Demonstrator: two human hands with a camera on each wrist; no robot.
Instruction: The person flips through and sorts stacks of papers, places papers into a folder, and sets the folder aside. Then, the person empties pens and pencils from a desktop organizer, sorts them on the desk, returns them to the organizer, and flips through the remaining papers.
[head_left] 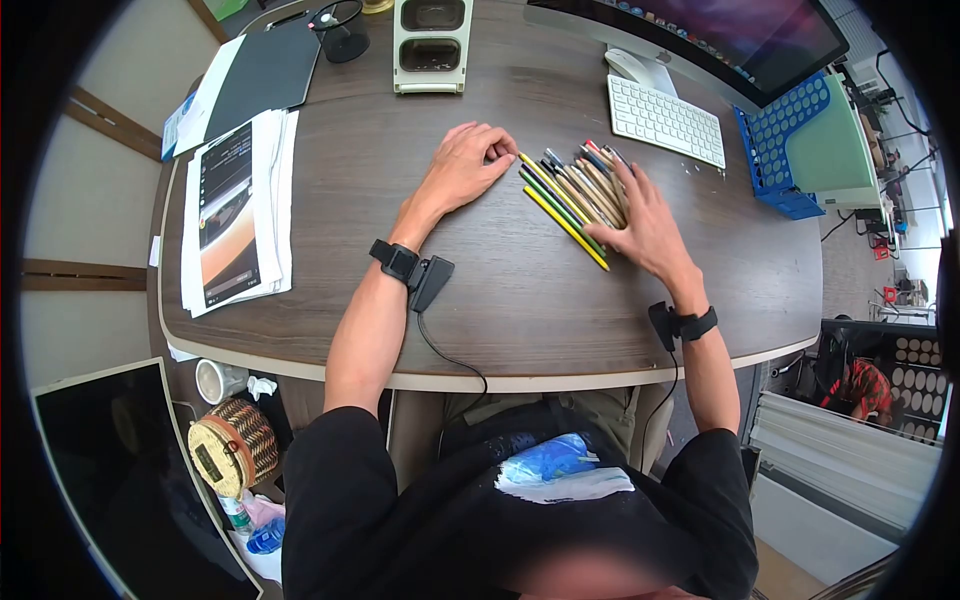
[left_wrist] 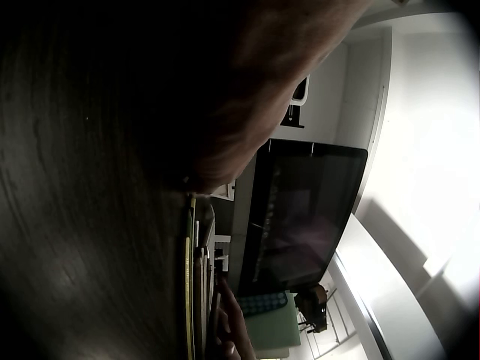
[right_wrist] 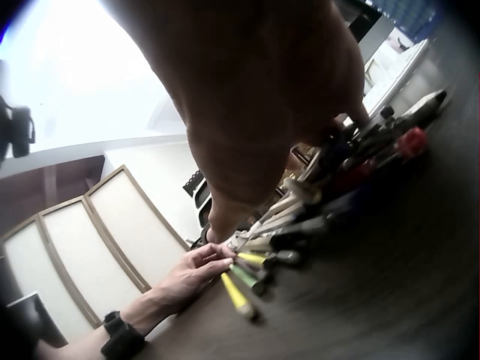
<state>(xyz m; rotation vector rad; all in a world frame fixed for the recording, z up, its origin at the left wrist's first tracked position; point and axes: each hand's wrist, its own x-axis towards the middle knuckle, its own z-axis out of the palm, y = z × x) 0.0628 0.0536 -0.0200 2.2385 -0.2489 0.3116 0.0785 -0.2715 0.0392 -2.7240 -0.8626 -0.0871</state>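
Many pencils (head_left: 580, 200) lay right of upper centre, slanting lengthwise from upper left to lower right, with the left hand (head_left: 465, 166) at their upper-left ends, its grip impossible to tell, and the nearer right hand (head_left: 647, 222) spread loosely over their right side.

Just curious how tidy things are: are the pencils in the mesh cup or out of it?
Out. The pencils lie in a loose bunch on the desk by the right hand, while the mesh cup stands apart.
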